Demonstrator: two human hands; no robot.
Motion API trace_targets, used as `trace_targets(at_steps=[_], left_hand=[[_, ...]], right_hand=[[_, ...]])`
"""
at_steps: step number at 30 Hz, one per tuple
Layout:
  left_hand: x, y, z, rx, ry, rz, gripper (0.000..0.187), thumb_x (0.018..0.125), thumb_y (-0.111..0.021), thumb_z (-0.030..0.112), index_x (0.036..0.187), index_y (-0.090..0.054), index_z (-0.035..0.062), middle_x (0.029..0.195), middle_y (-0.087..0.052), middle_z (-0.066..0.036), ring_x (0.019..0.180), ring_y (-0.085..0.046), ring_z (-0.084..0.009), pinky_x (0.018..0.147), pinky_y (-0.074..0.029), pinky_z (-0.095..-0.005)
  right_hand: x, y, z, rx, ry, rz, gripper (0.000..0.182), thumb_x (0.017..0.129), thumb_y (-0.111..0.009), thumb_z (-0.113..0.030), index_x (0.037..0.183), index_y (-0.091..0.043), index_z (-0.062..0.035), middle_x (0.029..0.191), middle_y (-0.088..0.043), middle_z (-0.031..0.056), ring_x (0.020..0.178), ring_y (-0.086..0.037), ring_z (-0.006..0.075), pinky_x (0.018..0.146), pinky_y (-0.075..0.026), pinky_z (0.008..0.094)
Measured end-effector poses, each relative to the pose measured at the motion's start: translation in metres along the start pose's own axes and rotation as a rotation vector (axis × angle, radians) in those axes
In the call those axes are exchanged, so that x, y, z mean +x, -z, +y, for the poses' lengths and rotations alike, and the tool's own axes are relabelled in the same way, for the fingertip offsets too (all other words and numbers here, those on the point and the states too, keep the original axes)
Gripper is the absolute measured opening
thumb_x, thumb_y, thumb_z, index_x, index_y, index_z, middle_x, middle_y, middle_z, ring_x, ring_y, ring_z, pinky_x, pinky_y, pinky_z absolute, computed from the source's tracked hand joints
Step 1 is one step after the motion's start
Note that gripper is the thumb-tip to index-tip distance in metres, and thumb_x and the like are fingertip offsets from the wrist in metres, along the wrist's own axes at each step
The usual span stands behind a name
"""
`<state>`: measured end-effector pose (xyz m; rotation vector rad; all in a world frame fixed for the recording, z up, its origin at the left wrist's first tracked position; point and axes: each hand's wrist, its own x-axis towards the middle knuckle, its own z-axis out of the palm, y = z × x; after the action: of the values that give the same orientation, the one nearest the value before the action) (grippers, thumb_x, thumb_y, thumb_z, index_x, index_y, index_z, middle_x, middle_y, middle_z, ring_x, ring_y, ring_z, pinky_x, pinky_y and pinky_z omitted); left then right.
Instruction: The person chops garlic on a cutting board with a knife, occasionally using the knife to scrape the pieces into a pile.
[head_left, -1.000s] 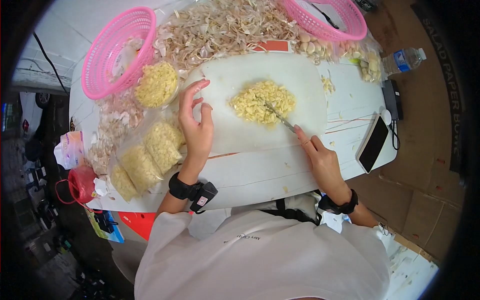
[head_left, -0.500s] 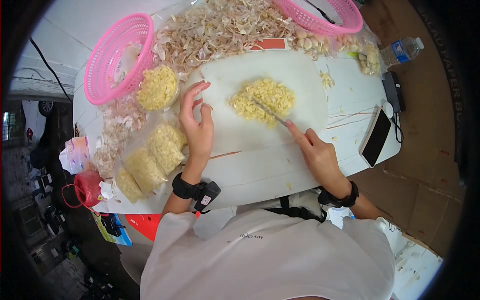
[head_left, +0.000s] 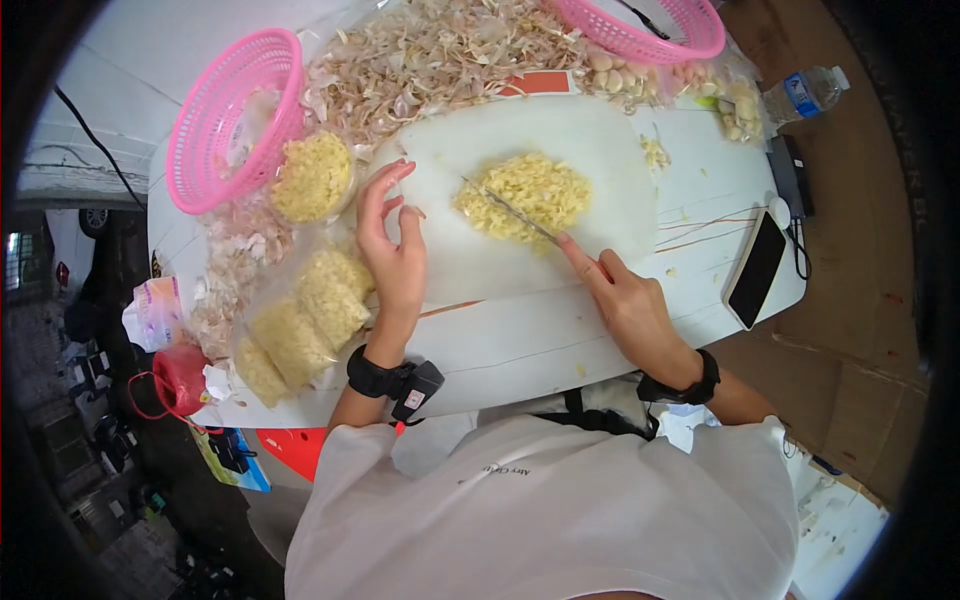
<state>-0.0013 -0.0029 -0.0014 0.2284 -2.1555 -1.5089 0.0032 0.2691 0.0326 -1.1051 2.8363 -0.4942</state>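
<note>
My right hand (head_left: pixel 630 305) is closed around the handle of a knife (head_left: pixel 513 212), its index finger stretched along the back. The blade slants up and left across a heap of chopped garlic (head_left: pixel 545 192) on a white cutting board (head_left: pixel 600 135). At the board's left edge, my left hand (head_left: pixel 395 240) is open, fingers curved and thumb apart, holding nothing. Beside that hand are a tub of chopped garlic (head_left: pixel 313 177) and clear bags of chopped garlic (head_left: pixel 310 315). The knife's handle is mostly hidden in my right hand.
Garlic skins (head_left: pixel 430 60) are piled behind the board. Pink baskets stand at the back left (head_left: pixel 190 140) and back right (head_left: pixel 690 45). Bagged peeled cloves (head_left: pixel 620 80), a water bottle (head_left: pixel 805 95) and a phone (head_left: pixel 757 270) lie toward the right. A red plastic bag (head_left: pixel 180 378) sits at the left edge.
The knife has shifted left over the garlic heap, its tip now reaching the heap's upper left edge. My right hand moved slightly left with it; my left hand stays nearly still.
</note>
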Motion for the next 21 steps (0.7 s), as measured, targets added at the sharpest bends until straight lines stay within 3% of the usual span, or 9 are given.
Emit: trace_targets(at_steps=[5,8,10,15,21], left_hand=[[-0.001,0.000,-0.002,-0.003,0.006,-0.001,0.040,0.089,-0.042,-0.001,0.126,-0.056,0.0036,0.133,-0.058,-0.008,0.125,-0.050,-0.0179,0.099,-0.042,-0.0331],[0.000,0.000,0.000,-0.035,-0.001,0.041,0.043,0.082,-0.046,-0.006,0.122,-0.058,0.0061,0.127,-0.059,-0.007,0.119,-0.053,-0.0178,0.094,-0.044,-0.0328],[-0.001,0.002,0.002,-0.015,0.007,-0.006,0.040,0.090,-0.044,0.000,0.128,-0.055,0.0042,0.134,-0.057,-0.009,0.126,-0.050,-0.0184,0.099,-0.042,-0.0334],[-0.001,0.002,0.001,-0.010,0.010,-0.003,0.040,0.089,-0.045,0.000,0.127,-0.055,0.0046,0.134,-0.057,-0.009,0.126,-0.050,-0.0184,0.099,-0.042,-0.0334],[0.000,0.001,0.002,-0.015,0.000,0.008,0.040,0.089,-0.045,-0.001,0.127,-0.055,0.0046,0.133,-0.058,-0.008,0.126,-0.050,-0.0178,0.099,-0.042,-0.0332]], right_hand=[[0.018,-0.006,-0.018,-0.003,0.043,0.052,0.075,0.079,-0.056,0.004,0.150,-0.038,-0.0121,0.081,-0.046,0.0071,0.055,-0.055,0.0186,0.045,-0.047,0.0298],[0.027,-0.013,-0.023,-0.027,0.072,0.073,0.075,0.079,-0.057,0.002,0.150,-0.037,-0.0118,0.081,-0.046,0.0063,0.055,-0.053,0.0164,0.044,-0.047,0.0286],[0.029,-0.015,-0.024,-0.071,0.073,0.040,0.075,0.079,-0.057,0.001,0.150,-0.036,-0.0120,0.081,-0.047,0.0062,0.055,-0.053,0.0159,0.043,-0.047,0.0282],[0.028,-0.023,-0.019,-0.192,0.089,0.035,0.075,0.080,-0.058,-0.001,0.151,-0.036,-0.0134,0.082,-0.048,0.0057,0.055,-0.055,0.0144,0.042,-0.047,0.0278],[0.031,-0.015,-0.015,-0.008,0.074,0.046,0.076,0.080,-0.057,0.003,0.151,-0.036,-0.0143,0.083,-0.050,0.0075,0.054,-0.056,0.0186,0.045,-0.048,0.0300]])
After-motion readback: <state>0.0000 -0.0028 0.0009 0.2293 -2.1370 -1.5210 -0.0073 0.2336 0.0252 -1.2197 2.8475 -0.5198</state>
